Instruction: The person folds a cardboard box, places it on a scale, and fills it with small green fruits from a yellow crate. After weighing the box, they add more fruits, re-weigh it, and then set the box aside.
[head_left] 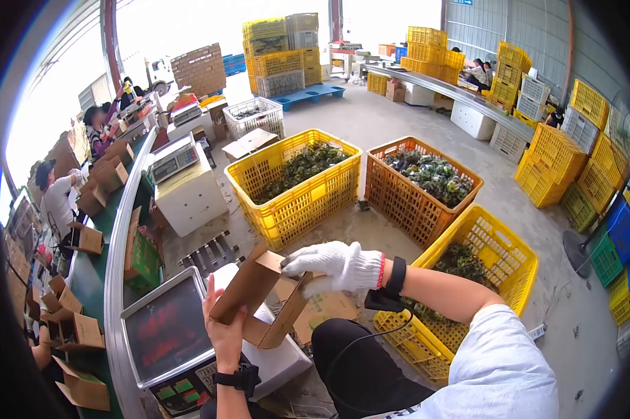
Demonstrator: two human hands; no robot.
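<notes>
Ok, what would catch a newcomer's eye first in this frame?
The open cardboard box at centre, held between the bare left hand and the gloved right hand. Behind it on the floor stand a yellow crate, an orange crate and, nearer right, a second yellow crate, all holding dark greens.

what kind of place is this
Probably a produce packing warehouse: plastic crates of dark greens on the floor, a conveyor lined with cardboard boxes and workers, and a weighing scale beside the small box held by the left hand and right hand.

Carton (255,302) between left hand (224,336) and right hand (332,265); scale (167,328) left, crates (297,185) behind.
</notes>
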